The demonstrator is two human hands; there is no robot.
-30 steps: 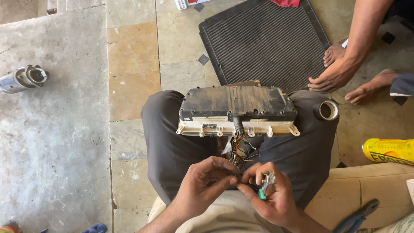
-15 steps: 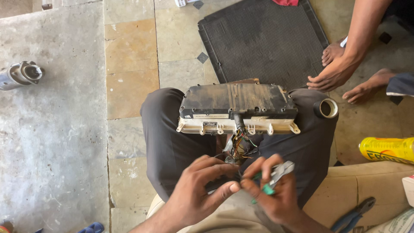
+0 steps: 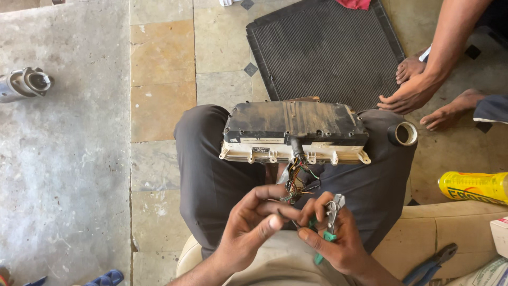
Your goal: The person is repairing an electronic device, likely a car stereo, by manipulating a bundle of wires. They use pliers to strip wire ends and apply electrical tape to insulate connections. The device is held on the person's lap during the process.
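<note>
A dusty black and cream instrument panel unit [image 3: 295, 131] rests across my knees. A bundle of coloured wires [image 3: 297, 177] hangs from its near side. My left hand [image 3: 248, 226] pinches a thin wire from that bundle between thumb and fingertips. My right hand [image 3: 330, 237] holds small pliers with green handles [image 3: 329, 222] and also touches the wire. The two hands meet just below the bundle.
A black ribbed radiator [image 3: 324, 50] lies on the floor ahead. Another person's hand [image 3: 410, 94] and bare feet [image 3: 450, 114] are at the right. A roll of tape [image 3: 403, 133] sits on my right knee. A yellow can [image 3: 473, 186], blue-handled pliers [image 3: 429, 267] and a metal part [image 3: 24, 83] lie around.
My hands have shifted slightly, with the left fingers now pinching the wire nearer the right hand. The pliers in my right hand have tilted more upright.
</note>
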